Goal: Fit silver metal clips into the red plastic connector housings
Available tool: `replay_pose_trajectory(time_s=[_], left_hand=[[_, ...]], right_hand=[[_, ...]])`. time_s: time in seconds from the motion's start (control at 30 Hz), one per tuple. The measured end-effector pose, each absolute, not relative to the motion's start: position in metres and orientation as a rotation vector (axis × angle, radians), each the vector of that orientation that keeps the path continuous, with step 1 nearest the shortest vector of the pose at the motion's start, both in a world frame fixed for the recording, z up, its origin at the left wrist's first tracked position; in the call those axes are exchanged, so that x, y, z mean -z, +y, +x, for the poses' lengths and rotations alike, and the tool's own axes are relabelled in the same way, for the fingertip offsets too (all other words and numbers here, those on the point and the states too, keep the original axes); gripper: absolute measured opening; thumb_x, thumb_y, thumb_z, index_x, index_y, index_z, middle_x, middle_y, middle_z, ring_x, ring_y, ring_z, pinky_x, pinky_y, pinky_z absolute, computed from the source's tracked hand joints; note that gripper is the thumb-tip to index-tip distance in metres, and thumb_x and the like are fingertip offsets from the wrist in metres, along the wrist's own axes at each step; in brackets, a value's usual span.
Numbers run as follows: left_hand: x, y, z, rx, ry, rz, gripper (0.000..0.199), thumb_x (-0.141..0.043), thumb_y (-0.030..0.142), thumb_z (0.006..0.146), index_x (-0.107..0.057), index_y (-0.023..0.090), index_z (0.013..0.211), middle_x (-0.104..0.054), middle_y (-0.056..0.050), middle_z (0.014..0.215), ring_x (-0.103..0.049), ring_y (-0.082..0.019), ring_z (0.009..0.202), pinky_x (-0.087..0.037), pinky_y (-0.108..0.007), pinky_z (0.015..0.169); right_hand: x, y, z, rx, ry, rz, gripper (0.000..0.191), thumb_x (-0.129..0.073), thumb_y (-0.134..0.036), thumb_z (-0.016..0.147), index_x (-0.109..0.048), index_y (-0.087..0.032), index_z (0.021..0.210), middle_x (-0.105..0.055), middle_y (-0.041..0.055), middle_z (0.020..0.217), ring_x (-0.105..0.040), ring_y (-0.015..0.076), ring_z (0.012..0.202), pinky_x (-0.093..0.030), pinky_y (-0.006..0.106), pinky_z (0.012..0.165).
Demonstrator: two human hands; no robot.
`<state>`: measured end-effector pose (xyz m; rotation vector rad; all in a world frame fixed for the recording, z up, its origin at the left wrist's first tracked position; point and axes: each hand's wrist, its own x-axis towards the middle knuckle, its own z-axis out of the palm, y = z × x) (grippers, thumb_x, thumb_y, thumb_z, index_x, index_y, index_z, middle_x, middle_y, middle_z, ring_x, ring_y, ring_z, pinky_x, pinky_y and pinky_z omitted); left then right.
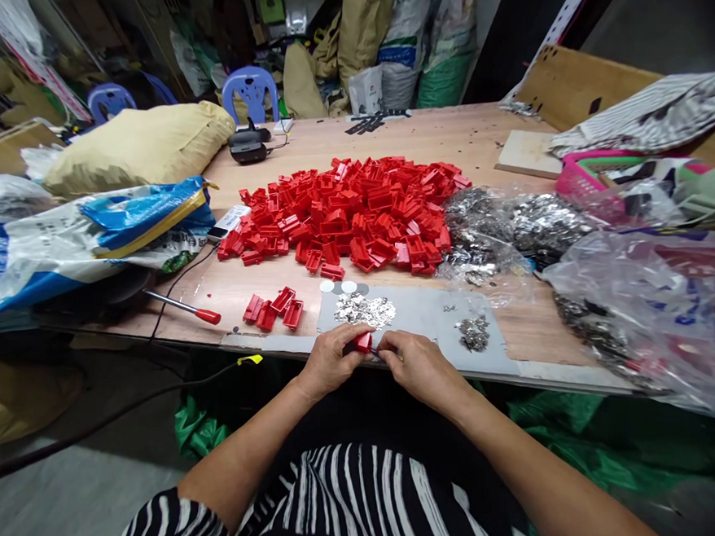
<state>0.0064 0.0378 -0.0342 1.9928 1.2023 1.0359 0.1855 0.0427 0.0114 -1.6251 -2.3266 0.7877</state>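
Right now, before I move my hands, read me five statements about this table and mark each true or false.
1. The left hand holds a red part. True.
2. The red pile is nearer me than the mat. False: the red pile lies beyond the mat.
3. Two separate heaps of metal pieces lie on the mat. True.
4. The chair nearest the table's middle is green. False: that chair is blue-purple.
5. The striped cloth lies at the table's left. False: the striped cloth is at the right.
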Motion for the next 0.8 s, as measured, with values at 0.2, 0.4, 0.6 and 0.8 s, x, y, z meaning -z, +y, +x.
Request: replay_pose_trajectory(time_s=[0.2,0.4,0.6,0.8], left_hand=[[0.033,0.039,0.006,-1.012,1.219,1.958,0.041,-0.069,0.012,0.074,-0.062,0.022,0.113,-0.070,-0.005,0.105,-0.065,-0.020,0.098,-0.051,-0.035,0.089],[0.031,0.035,0.009,-1.054,1.259,1.833,0.033,-0.071,0.015,0.071,-0.064,0.021,0.103,-0.069,-0.005,0.101,-0.063,-0.020,0.094,-0.048,-0.034,0.086],[0.020,0.028,0.013,-1.199,1.176,1.331,0.031,-0.076,0.021,0.068,-0.059,0.019,0.095,-0.064,0.000,0.086,-0.060,-0.014,0.077,-0.046,-0.026,0.074],[0.002,0.020,0.022,-1.224,0.786,0.606,0.024,-0.075,0.023,0.072,-0.059,0.015,0.088,-0.068,-0.002,0.084,-0.066,-0.013,0.080,-0.046,-0.027,0.085]], right_hand=[[-0.007,0.041,0.189,-0.813,-2.315,-1.584,0.013,-0.050,-0.020,0.086,-0.063,-0.022,0.086,-0.068,0.0040,0.089,-0.061,0.0191,0.085,-0.041,0.028,0.073],[0.001,0.039,0.202,-0.898,-2.199,-1.279,0.025,-0.040,-0.025,0.093,-0.061,-0.023,0.105,-0.065,0.0061,0.102,-0.059,0.0197,0.094,-0.044,0.032,0.082],[0.000,0.035,0.211,-1.000,-2.066,-1.287,0.019,-0.039,-0.028,0.093,-0.054,-0.024,0.105,-0.066,0.0023,0.090,-0.060,0.0179,0.079,-0.045,0.030,0.072],[-0.011,0.032,0.210,-1.142,-1.958,-1.187,0.025,-0.038,-0.033,0.096,-0.052,-0.024,0.115,-0.062,-0.0008,0.077,-0.057,0.0142,0.070,-0.043,0.027,0.069]])
